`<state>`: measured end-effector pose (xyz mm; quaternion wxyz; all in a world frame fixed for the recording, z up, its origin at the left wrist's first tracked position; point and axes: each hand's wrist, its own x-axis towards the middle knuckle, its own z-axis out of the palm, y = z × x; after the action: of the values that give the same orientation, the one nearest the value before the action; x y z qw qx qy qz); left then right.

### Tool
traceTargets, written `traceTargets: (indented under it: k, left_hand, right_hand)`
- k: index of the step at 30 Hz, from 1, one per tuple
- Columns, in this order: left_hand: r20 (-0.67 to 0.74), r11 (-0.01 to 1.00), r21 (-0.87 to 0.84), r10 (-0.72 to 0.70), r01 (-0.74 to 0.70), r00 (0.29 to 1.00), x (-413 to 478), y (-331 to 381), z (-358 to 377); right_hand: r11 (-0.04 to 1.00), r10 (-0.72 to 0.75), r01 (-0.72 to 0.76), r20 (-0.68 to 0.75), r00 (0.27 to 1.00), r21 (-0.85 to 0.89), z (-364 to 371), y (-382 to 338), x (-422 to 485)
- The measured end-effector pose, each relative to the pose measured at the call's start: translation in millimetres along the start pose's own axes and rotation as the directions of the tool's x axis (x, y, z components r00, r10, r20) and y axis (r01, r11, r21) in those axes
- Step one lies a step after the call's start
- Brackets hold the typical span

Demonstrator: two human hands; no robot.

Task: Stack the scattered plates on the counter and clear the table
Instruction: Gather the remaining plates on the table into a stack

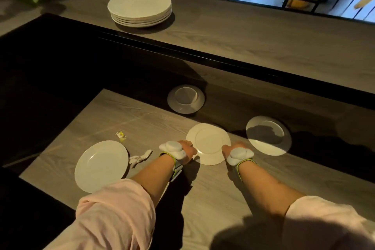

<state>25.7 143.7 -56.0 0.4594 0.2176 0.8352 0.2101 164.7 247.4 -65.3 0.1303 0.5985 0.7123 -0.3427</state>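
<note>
A: Grip status? Quick.

B: Left hand (185, 149) and right hand (233, 149) each clamp an opposite edge of the middle dinner plate (208, 143), fingers tucked at the rim. The far rim looks a bit raised off the lower worktop (213, 199), though I can't tell for certain. Two-sided hold is probably for getting under the rim and keeping the plate level.

A: Where does it go?

B: Most likely the plate stack (140, 8) on the upper worktop (243, 36), well apart, past the dark ledge.

A: What's left to clear?

B: White plate (101, 165) near the left forearm, another plate (267, 136) just right of the held one, half in shadow. Further back, a saucer (185, 99) carrying a small bowl (185, 95); bowl looks empty. All plates look bare.

A: Trash?

B: Crumpled tissue (140, 158) and a small yellow wrapper (121, 135) between the left plate and the held one.
</note>
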Motion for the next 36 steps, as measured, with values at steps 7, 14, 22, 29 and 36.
traceTargets:
  k: [7,14,22,29,36]
  left_hand:
    - [-0.013,0.988,0.151,-0.016,0.017,1.000,3.0,1.9,-3.1]
    - [0.094,0.998,-0.061,0.018,-0.012,0.995,23.1,5.7,-26.7]
    - [0.005,0.989,-0.150,0.004,-0.003,1.000,32.5,11.8,-23.6]
    - [0.166,0.898,-0.424,-0.048,0.115,0.985,13.2,8.4,-69.1]
    - [0.014,0.613,-0.776,-0.213,0.145,0.977,-16.5,-44.2,-139.9]
  right_hand:
    - [0.998,0.010,0.002,0.179,0.984,-0.065,-1.8,-12.6,2.5]
    - [0.982,0.087,-0.078,-0.049,0.995,0.169,3.4,-16.0,13.1]
    - [0.859,0.045,-0.114,0.148,0.988,0.499,-1.1,-25.8,27.3]
    - [0.684,-0.283,0.205,-0.004,0.959,0.700,-2.8,-56.8,-27.3]
    - [0.640,-0.733,0.728,-0.091,0.675,0.247,18.6,-124.4,-80.5]
